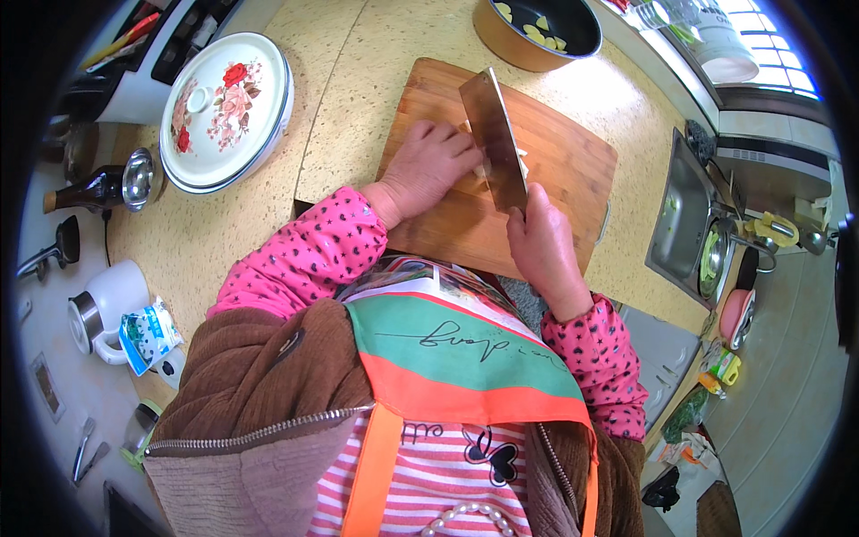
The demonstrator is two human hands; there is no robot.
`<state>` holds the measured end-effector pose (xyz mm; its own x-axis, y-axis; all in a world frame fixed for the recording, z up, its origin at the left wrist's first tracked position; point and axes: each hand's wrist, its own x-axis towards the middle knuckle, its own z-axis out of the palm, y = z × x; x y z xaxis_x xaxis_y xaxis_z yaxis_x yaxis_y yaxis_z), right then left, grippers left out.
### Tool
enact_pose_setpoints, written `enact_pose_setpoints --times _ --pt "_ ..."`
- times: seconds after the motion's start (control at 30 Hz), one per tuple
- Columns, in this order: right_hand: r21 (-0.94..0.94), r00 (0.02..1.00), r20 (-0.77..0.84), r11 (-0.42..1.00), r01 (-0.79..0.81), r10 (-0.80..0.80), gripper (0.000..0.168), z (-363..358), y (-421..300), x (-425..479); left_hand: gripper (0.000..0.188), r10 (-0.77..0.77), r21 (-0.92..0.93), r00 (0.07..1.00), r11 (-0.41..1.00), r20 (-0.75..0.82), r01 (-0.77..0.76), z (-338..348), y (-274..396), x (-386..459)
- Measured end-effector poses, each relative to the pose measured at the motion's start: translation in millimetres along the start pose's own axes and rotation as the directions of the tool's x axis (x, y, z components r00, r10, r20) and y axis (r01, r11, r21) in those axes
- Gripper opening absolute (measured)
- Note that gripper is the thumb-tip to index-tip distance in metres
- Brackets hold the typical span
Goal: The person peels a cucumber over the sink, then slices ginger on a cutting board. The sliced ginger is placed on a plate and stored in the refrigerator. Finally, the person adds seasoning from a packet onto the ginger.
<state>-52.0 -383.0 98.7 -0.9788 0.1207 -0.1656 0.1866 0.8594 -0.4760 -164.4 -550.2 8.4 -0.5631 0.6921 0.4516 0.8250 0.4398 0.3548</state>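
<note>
A wooden cutting board [570, 154] lies on the speckled counter before me. My right hand [545, 241] grips the handle of a broad cleaver [493, 131], its blade upright over the middle of the board. Curled fingers of my left hand [433, 161] hold a pale piece of food [479, 171] close against the blade's left side. The blade and fingers hide most of this food, so its kind is unclear. A bit of white food [523, 161] shows at the blade's right side.
Beyond the board stands a pot [507, 52] holding pale yellow chunks [535, 33]. A lidded floral enamel dish [225, 111] sits left, near a dark bottle [90, 194] and metal bowl [138, 180]. A steel sink [683, 208] is at the right; a white kettle [124, 288] stands lower left.
</note>
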Motion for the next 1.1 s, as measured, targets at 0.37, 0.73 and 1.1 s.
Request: enact_pose_setpoints --times 0.37,0.73,1.1 --pt "-0.085 0.997 0.079 0.996 0.027 -0.02 0.017 -10.7 -5.6 -4.9 0.021 0.026 -0.163 1.0 0.986 -0.008 -0.027 3.5 -2.8 -3.7" --pt "0.053 0.997 0.046 0.997 -0.057 0.055 0.018 0.0 -3.4 4.3 0.015 -0.008 -0.134 0.999 0.991 -0.047 0.002 7.2 -3.3 -4.2" --pt "0.038 0.996 0.032 0.996 -0.081 0.08 0.017 10.8 -0.1 6.9 0.014 -0.01 -0.121 0.998 0.993 -0.06 0.003 10.1 -3.9 -3.7"
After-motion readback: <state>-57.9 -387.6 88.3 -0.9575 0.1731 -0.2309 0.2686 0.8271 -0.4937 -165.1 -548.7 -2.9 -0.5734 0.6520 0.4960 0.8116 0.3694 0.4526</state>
